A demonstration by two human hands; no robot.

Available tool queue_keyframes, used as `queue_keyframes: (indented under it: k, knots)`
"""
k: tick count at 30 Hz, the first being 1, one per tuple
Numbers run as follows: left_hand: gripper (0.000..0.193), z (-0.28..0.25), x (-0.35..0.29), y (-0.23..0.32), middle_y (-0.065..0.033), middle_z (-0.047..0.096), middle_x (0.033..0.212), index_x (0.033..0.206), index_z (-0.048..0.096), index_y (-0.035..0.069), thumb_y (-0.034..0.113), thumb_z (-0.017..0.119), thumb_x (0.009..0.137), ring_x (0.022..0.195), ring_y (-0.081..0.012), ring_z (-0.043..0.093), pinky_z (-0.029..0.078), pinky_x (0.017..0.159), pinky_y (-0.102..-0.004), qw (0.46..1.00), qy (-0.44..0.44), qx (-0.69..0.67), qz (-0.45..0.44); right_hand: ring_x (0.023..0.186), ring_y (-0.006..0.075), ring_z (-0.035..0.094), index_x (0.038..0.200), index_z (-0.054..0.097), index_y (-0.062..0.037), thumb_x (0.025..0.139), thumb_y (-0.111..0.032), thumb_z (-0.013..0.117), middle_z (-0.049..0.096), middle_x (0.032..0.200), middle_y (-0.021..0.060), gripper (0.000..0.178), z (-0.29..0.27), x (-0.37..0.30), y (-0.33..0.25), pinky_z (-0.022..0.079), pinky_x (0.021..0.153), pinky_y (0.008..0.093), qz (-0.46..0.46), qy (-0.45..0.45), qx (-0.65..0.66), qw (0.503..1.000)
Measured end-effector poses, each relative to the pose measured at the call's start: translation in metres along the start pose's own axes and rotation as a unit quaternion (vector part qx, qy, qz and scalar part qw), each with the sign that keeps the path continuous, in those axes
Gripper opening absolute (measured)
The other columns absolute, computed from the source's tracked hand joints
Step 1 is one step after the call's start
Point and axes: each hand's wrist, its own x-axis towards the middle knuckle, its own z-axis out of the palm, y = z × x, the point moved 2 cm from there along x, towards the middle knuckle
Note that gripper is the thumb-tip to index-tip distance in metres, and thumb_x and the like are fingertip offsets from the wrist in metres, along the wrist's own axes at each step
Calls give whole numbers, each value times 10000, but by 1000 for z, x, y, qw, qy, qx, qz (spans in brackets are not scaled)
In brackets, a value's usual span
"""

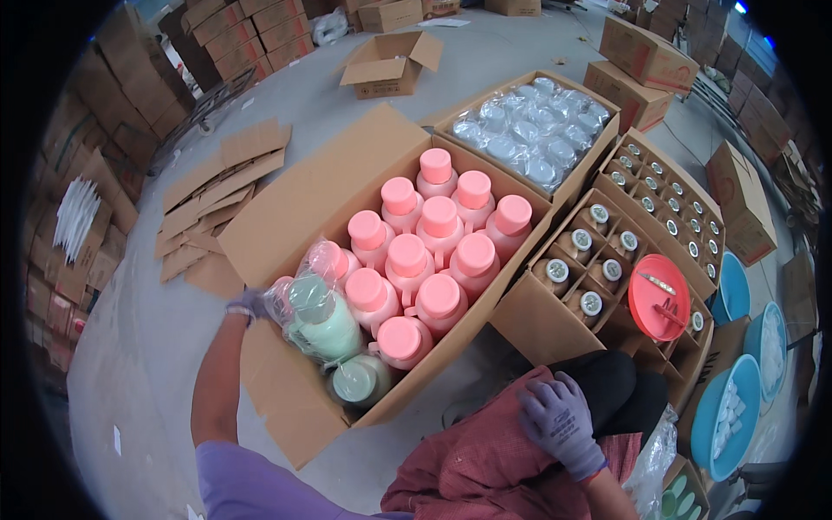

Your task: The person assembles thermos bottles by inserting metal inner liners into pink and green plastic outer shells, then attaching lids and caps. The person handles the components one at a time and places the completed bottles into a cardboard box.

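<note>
My left hand (249,305), in a grey glove, is at the left side of an open carton (260,364). It is beside a clear plastic bag (276,303) around a mint-green bottle (328,325); its fingers are mostly hidden. This bottle leans among rows of pink bottles (407,260) with handles and round lids. A second mint-green bottle (357,381) stands in the near corner. My right hand (559,416), gloved too, rests empty on the dark red cloth (477,451) over my lap, fingers loosely apart.
Behind stands a carton of bagged pale-blue pieces (537,130). On the right, divided cartons (537,321) hold silver-topped flasks (592,303), with a red tray (646,299) on top. Blue basins (724,451) stand farther right. Cardboard sheets (217,199) lie left on the floor.
</note>
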Motion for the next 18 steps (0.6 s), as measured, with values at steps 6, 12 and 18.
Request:
queue_keyframes:
  k: [6, 12, 18]
  knots:
    - [177, -47, 46, 23, -166, 715, 917, 876, 747, 112, 170, 592, 813, 855, -370, 683, 552, 791, -436, 899, 431, -75, 23, 970, 262, 587, 1036, 650, -107, 815, -238, 659, 618, 1049, 69, 257, 9, 11, -6, 439, 1025, 480, 3, -13, -24, 1000]
    - [244, 53, 125, 79, -68, 722, 1029, 987, 738, 150, 267, 552, 880, 1014, -260, 658, 517, 885, -498, 946, 240, 213, 41, 971, 265, 582, 1030, 648, -92, 814, -246, 659, 616, 1041, 73, 266, 9, 12, -5, 429, 1034, 479, 22, -12, -35, 999]
    - [344, 83, 146, 86, -1, 589, 1342, 1209, 684, 225, 303, 482, 941, 1320, -255, 417, 154, 1119, -635, 972, 186, 146, 4, 969, 274, 577, 1025, 645, -89, 805, -248, 666, 610, 1019, 83, 273, 5, 15, -7, 409, 1056, 475, 19, -43, -39, 998]
